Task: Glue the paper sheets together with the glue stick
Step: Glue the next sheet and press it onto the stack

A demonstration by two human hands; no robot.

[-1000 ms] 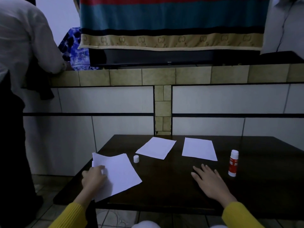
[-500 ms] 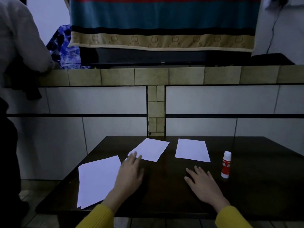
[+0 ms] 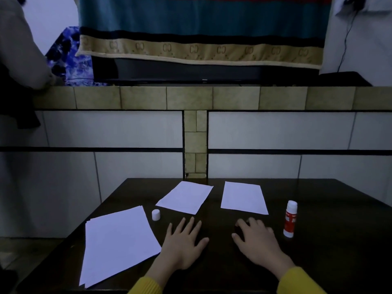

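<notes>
On the dark table (image 3: pixel 339 257) lie two single white sheets, one tilted (image 3: pixel 185 197) at centre and one (image 3: pixel 243 197) to its right. A stack of white sheets (image 3: pixel 117 242) rests at the front left. The red and white glue stick (image 3: pixel 290 219) stands upright at the right, uncapped. Its white cap (image 3: pixel 156 214) stands apart, between the stack and the tilted sheet. My left hand (image 3: pixel 184 242) lies flat on the bare table, fingers spread, beside the stack. My right hand (image 3: pixel 257 240) rests palm down just left of the glue stick, holding nothing.
A tiled ledge (image 3: pixel 191 97) and white tiled wall rise right behind the table. A striped blanket (image 3: pixel 201 28) hangs above it. Another person in a pale sleeve (image 3: pixel 23 52) leans on the ledge at the far left.
My left hand let go of the paper stack at the left, moved right, and settled flat on the table. My right hand barely shifted.
</notes>
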